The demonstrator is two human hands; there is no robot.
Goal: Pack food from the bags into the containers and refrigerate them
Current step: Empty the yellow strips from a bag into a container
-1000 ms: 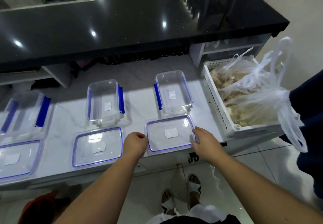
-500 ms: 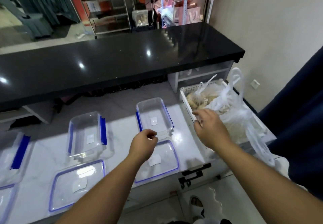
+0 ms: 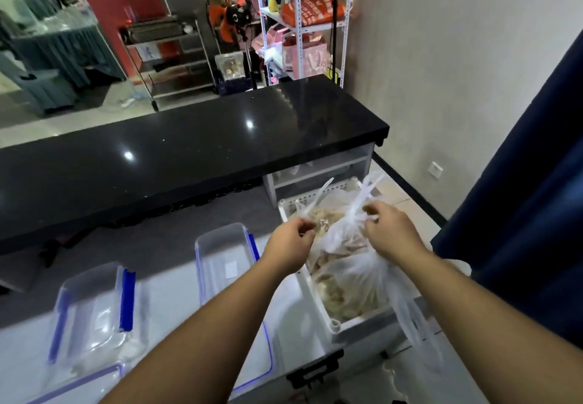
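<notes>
White marble-look worktop (image 3: 176, 302) runs along the near edge, with a glossy black raised counter (image 3: 189, 151) behind it and metal shelving with red and pink packages (image 3: 303, 25) in the background. At the worktop's right end sits a white perforated plastic crate (image 3: 318, 296), holding translucent white plastic bags of pale beige food (image 3: 347, 271). Contents look like dumplings or similar pieces, but cannot be told for certain. Left hand (image 3: 291, 242): grip clenched, fingers curled at a thin white bag handle at the crate's left rim; it appears to pinch that strip, though the contact point is partly hidden. Right hand (image 3: 388, 230): grip grasping the twisted handles at the neck of the upper bag, fingers pinched round the plastic. Both hands are over the crate, apart from each other. Two clear rectangular plastic containers with blue clips stand open on the worktop: one (image 3: 224, 261) just beside the crate, one (image 3: 94, 315) further left. Clear lids with blue rims (image 3: 265, 369) lie in front of them, partly hidden by the forearms. Containers look empty; all food is in the bags. Judgement: step in hand is undoing or lifting the upper bag; packing not begun. To do it well: work the knot loose without tearing the thin film, support the bag's underside before lifting since the load looks heavy and slack, and bring its mouth over the nearest container before tipping. Risk: handles snag the neighbouring bag, or contents spill into the crate.
</notes>
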